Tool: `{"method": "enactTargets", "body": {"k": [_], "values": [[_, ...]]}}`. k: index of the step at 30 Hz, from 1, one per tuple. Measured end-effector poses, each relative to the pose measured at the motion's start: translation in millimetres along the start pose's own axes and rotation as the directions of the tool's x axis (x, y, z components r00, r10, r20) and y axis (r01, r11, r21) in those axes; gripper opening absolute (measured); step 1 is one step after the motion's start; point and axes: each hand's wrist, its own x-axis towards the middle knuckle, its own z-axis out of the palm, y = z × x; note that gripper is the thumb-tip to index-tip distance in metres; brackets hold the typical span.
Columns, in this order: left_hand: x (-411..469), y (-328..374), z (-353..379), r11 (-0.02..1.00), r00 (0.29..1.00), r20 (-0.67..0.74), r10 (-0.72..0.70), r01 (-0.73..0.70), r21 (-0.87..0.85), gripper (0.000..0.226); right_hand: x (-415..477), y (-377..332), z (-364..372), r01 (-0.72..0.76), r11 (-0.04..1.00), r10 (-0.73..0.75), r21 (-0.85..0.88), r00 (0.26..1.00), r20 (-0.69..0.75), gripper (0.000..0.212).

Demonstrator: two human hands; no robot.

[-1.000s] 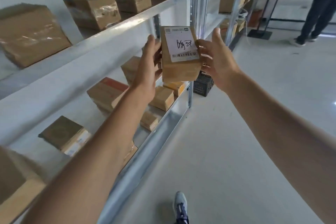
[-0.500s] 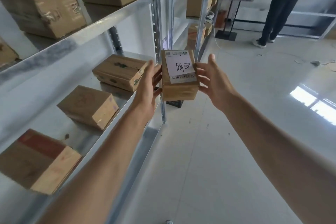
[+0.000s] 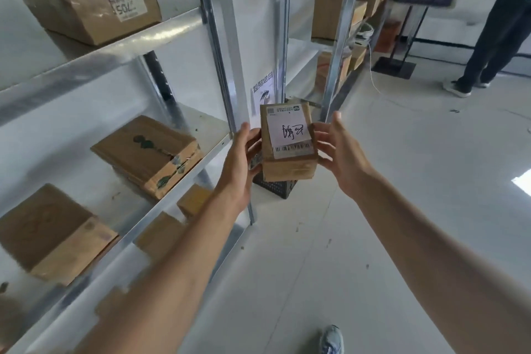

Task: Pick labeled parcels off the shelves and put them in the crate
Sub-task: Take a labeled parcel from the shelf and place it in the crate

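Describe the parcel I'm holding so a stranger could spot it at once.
Start at the metal shelving on the left. Beside its front post, the left hand and right hand hold a small brown parcel. Alone off the shelves, it shows a white label with handwriting above a barcode.

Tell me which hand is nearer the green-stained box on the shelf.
Left. The left hand holds the parcel on the side facing the green-stained box; the right hand holds its far side, farther off.
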Motion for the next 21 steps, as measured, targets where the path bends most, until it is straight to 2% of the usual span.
{"method": "enactTargets", "body": {"k": [3,10,17,21], "values": [[31.6,-5.5,30.8,0.999,0.998,-0.052,-0.027,0.026,-0.02,0.055,39.8,-10.1,-27.4,-0.027,0.999,0.028,-0.016,0.999,0.026,0.064],[122.4,-13.4,84.9,0.994,0.984,-0.166,-0.063,0.048,-0.094,0.041,153.6,-25.2,-70.0,-0.084,0.996,0.086,-0.038,0.993,0.076,0.064],[238.2,-38.6,100.8,0.985,0.964,-0.241,-0.109,0.071,-0.16,0.034,287.0,-21.1,-81.5,-0.142,0.986,0.153,-0.091,0.981,0.119,0.055],[315.9,-48.4,106.0,0.975,0.938,-0.317,-0.143,0.079,-0.207,0.033,371.5,-20.1,-75.1,-0.189,0.968,0.216,-0.168,0.962,0.166,0.059]]}}
